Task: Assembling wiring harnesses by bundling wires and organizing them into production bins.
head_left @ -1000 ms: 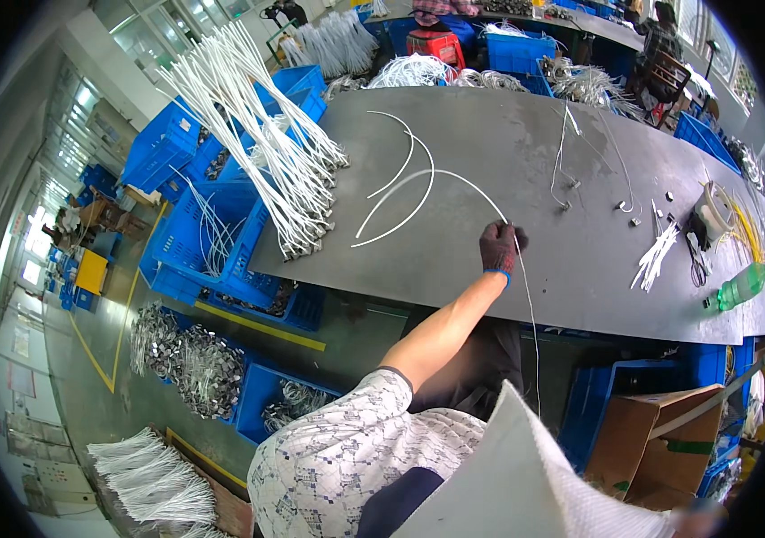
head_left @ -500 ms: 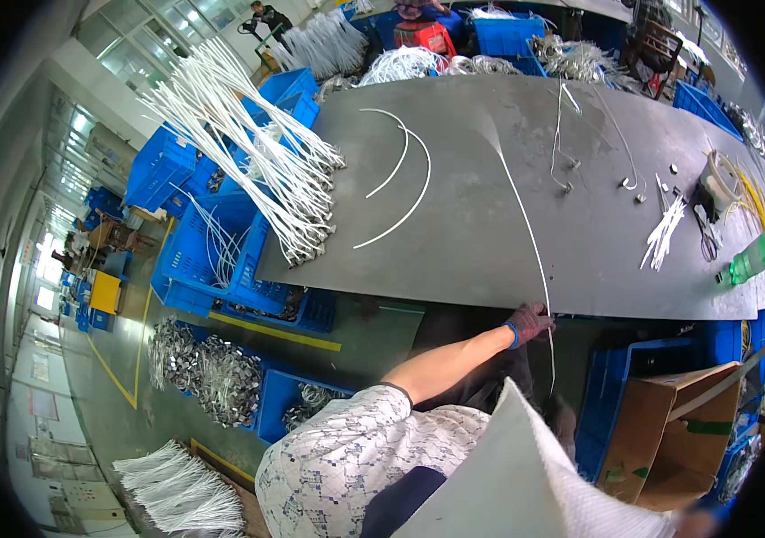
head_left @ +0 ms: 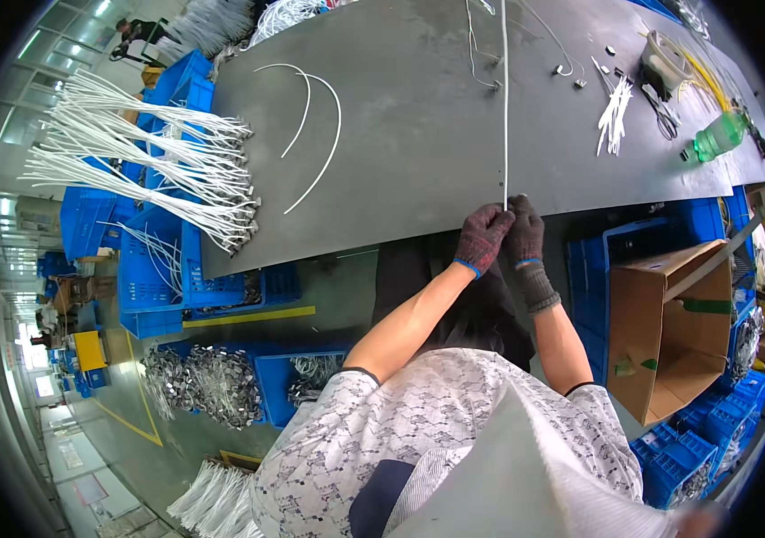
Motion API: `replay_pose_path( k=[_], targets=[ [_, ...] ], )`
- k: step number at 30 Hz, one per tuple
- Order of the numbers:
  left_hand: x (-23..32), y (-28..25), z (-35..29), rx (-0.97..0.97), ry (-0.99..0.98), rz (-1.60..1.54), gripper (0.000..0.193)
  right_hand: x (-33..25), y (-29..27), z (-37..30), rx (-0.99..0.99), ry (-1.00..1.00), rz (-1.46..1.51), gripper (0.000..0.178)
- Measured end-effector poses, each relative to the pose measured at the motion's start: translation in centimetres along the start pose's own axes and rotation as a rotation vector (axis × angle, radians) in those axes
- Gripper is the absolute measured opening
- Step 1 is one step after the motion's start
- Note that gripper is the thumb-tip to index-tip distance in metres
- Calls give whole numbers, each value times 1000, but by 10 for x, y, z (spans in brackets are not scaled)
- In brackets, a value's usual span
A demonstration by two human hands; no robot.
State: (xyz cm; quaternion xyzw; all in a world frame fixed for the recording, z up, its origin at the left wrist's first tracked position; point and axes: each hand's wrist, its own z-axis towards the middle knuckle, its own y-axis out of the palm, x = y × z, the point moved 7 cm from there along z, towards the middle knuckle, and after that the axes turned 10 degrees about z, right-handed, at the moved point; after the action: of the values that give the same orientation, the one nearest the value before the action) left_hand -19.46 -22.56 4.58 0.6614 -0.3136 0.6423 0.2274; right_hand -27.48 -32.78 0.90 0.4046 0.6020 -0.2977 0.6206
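Compared with half a second ago, your right hand (head_left: 526,235) is now standing farther from your body, just beside your left hand (head_left: 481,238), and the white cable (head_left: 505,117) is running straighter. The grey table (head_left: 409,152) is filling the far part of the scene. To the left, a big bundle of white cables (head_left: 154,152) is lying over its edge; to the right and near, a cardboard box (head_left: 629,345) is standing open. Your hands are meeting at the table's near edge. The left fingers are pinching the cable by its near end; the right fingers are curling close to it, but I cannot tell whether they are pinching too. The cable is stretching from there across the table and leaving the view at the far side. I judge that you are working on this end; the next move seems to be asking for a steady hold.
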Motion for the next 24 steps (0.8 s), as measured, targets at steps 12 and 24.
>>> replay_pose_path(
  k=[12, 24],
  targets=[
    [2, -115, 87, 138, 49, 423, 24, -31, 101, 79, -244, 124, -299, 44],
    [-86, -451, 30, 490, -450, 1622, 38, -26, 135, 297, -269, -423, -1310, 34]
  ],
)
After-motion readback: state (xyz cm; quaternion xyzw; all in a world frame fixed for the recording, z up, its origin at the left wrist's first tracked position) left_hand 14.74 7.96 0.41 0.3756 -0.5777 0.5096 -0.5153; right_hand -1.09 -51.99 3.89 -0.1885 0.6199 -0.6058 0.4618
